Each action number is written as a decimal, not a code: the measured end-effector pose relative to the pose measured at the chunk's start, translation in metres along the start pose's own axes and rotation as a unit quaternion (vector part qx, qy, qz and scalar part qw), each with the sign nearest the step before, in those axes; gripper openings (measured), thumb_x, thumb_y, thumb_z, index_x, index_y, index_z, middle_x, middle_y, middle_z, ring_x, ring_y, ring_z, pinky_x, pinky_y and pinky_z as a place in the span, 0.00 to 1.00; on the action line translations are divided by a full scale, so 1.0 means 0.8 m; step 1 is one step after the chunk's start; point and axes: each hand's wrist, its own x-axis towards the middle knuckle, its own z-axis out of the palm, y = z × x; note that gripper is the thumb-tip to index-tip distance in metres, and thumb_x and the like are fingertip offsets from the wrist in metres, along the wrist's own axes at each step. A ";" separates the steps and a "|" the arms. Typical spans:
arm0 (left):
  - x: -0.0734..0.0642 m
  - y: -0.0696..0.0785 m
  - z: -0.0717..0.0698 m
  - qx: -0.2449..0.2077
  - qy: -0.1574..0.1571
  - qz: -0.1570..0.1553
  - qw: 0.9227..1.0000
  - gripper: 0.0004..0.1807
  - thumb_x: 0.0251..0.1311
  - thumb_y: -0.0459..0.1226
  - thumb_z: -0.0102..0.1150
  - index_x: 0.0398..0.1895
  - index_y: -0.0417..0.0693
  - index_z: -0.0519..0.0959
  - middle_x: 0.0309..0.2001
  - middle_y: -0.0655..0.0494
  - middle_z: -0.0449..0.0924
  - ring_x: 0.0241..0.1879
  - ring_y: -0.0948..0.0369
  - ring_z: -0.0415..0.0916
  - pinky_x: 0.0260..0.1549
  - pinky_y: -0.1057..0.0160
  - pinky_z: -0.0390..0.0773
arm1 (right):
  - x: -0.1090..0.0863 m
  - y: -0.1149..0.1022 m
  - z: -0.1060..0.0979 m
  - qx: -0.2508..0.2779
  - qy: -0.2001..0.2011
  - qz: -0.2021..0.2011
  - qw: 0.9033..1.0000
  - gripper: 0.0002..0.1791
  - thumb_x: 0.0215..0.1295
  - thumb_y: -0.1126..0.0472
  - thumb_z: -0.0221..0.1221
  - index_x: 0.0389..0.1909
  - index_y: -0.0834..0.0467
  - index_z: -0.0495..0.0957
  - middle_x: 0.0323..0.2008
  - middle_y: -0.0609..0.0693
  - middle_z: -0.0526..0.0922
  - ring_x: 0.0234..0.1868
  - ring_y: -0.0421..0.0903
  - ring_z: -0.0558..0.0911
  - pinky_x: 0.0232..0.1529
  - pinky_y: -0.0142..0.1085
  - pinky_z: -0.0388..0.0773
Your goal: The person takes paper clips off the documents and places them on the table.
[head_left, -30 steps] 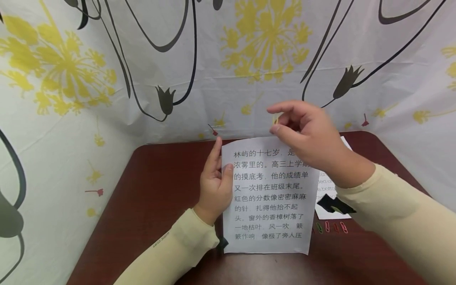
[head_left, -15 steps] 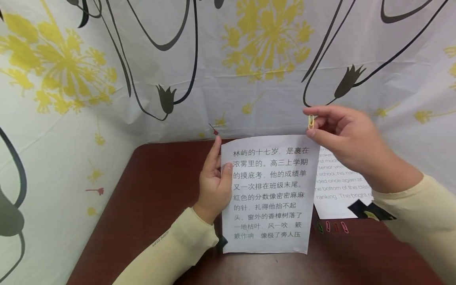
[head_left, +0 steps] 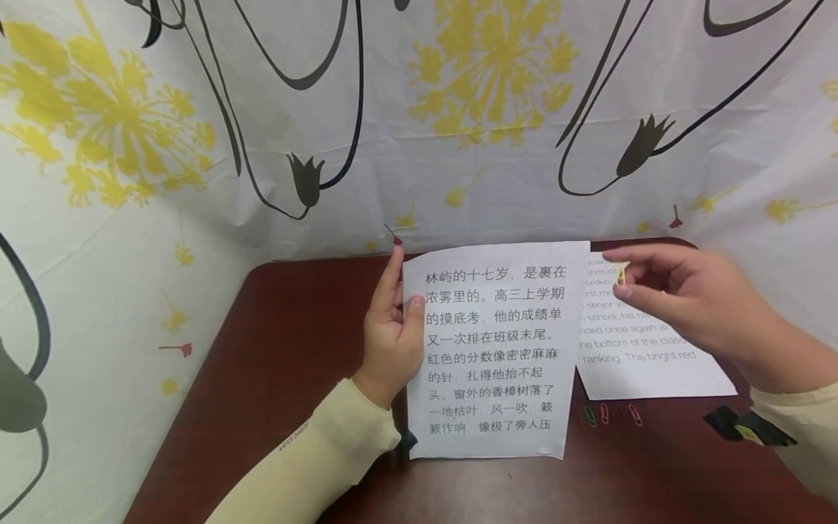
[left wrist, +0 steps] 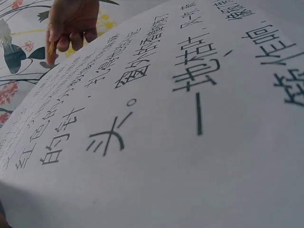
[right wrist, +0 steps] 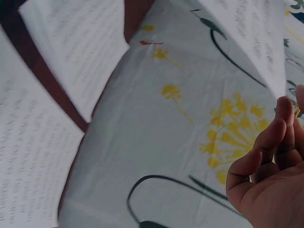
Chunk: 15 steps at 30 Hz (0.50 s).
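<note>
My left hand point(head_left: 394, 336) grips a white sheet of paper point(head_left: 491, 445) by its left edge, thumb in front, fingers behind. The sheet carries large printed Chinese characters, faces me and bows slightly. In the left wrist view the same sheet point(left wrist: 190, 175) fills most of the picture. To the right of the sheet, my right hand point(head_left: 697, 309) pinches a small yellow paper clip point(head_left: 620, 275) between thumb and index finger. The right wrist view has my right hand point(right wrist: 268, 180) at lower right, the clip mostly hidden behind its fingers.
A second sheet, printed in English point(head_left: 661, 384), lies on the dark red-brown table point(head_left: 294, 364) behind my right hand. Below it lie a green paper clip point(head_left: 590, 416), a pink paper clip point(head_left: 635, 415) and others. A white flowered cloth point(head_left: 366, 94) hangs behind the table.
My right hand has moved right and down, away from the top of the held sheet, with the yellow paper clip still pinched. My left hand and the sheet have hardly moved.
</note>
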 end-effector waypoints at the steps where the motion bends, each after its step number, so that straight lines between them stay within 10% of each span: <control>1: 0.000 0.000 0.000 0.001 0.001 0.002 1.000 0.43 0.76 0.22 0.45 0.87 0.64 0.51 0.63 0.42 0.82 0.43 0.44 0.90 0.37 0.52 0.91 | -0.007 0.006 -0.001 -0.011 -0.001 0.001 1.000 0.27 0.59 0.80 0.68 0.55 0.51 0.87 0.28 0.43 0.83 0.24 0.37 0.75 0.23 0.31 0.69; 15: -0.002 -0.002 0.001 0.008 0.006 0.011 1.000 0.41 0.77 0.22 0.44 0.87 0.59 0.51 0.63 0.39 0.81 0.41 0.43 0.89 0.36 0.53 0.91 | -0.104 0.095 -0.015 -0.090 -0.044 0.087 0.991 0.22 0.63 0.70 0.72 0.57 0.51 0.84 0.29 0.41 0.81 0.23 0.40 0.71 0.21 0.34 0.63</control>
